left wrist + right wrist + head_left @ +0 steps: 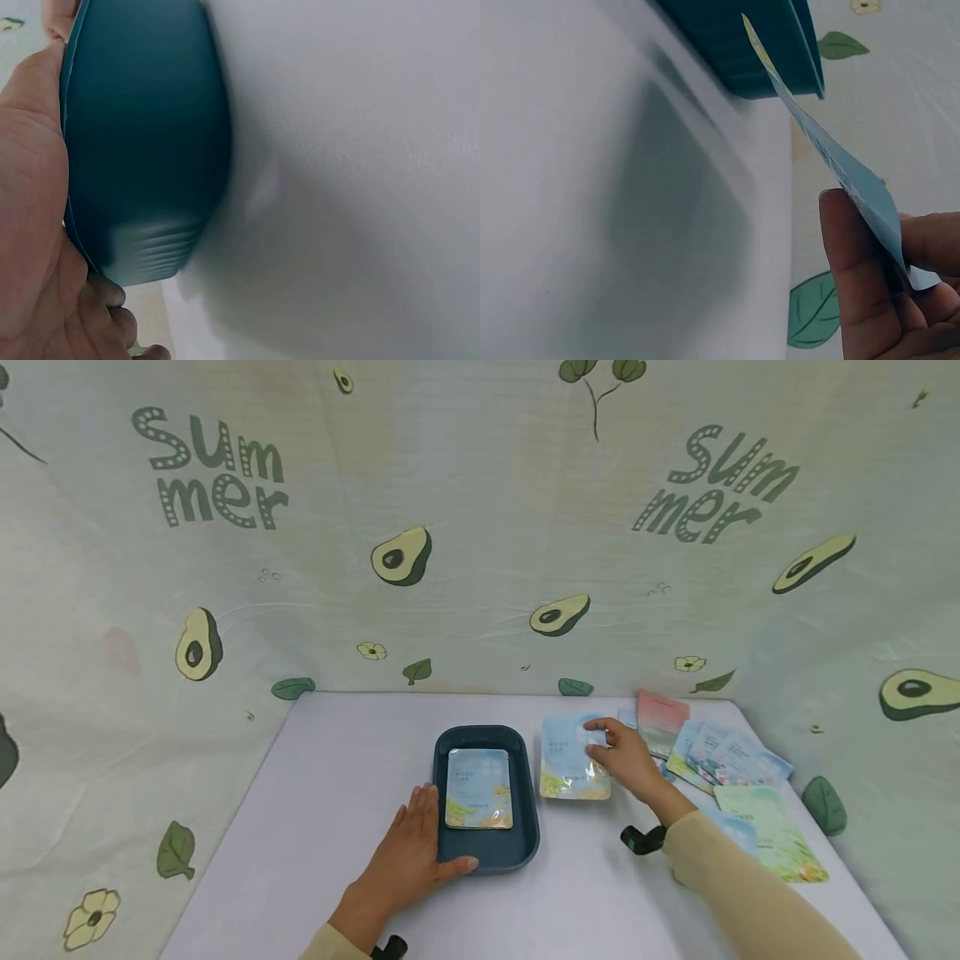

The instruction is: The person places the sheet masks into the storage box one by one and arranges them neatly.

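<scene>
My right hand (628,763) pinches a flat light-blue sachet (564,752) with a yellow-green lower edge, thumb on one face and fingers on the other. In the right wrist view this sachet (859,180) is held edge-on, raised above the table, beside the tray. A dark teal tray (528,847) lies left of it, with a similar blue sachet (478,787) flat inside. My left hand (401,860) rests against the tray's left side, fingers straight, thumb at the near rim. The left wrist view shows the palm (30,210) beside the tray wall (150,127).
At the right of the white table (337,793) lie more sachets: a pink-red one (662,714), a fan of blue ones (738,758), and a larger green one (783,839). A cloth backdrop (480,468) printed with avocados rises behind the table.
</scene>
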`<state>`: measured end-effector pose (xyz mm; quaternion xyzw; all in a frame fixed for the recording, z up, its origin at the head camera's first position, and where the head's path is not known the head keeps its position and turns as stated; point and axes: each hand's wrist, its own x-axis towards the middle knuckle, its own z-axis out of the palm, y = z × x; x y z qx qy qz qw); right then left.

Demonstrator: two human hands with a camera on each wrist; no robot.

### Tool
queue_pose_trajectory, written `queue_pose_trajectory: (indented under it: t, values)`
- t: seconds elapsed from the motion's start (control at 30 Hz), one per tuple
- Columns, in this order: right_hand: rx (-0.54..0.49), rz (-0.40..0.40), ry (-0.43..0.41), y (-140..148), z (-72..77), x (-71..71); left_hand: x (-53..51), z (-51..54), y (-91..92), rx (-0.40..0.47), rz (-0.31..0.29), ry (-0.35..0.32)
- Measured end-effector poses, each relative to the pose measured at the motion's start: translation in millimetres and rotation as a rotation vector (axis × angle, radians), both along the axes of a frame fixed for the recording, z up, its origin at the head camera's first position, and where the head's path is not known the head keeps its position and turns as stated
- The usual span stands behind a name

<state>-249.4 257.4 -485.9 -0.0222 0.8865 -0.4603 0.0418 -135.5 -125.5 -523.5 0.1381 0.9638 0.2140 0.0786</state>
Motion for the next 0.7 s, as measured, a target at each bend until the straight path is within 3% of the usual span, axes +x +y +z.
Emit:
queue_pose_trajectory:
  t: [0.4, 0.7]
  values:
    - [-0.086, 0.001, 0.042, -16, 34.3, -3.5, 0.2, -0.2, 5.2, 0.008, -0.004, -0.009]
    - [-0.199, 0.039, -0.011, -61, 37.4, -3.2, 2.4, 4.8, 4.3, -0.03, -0.003, 0.013]
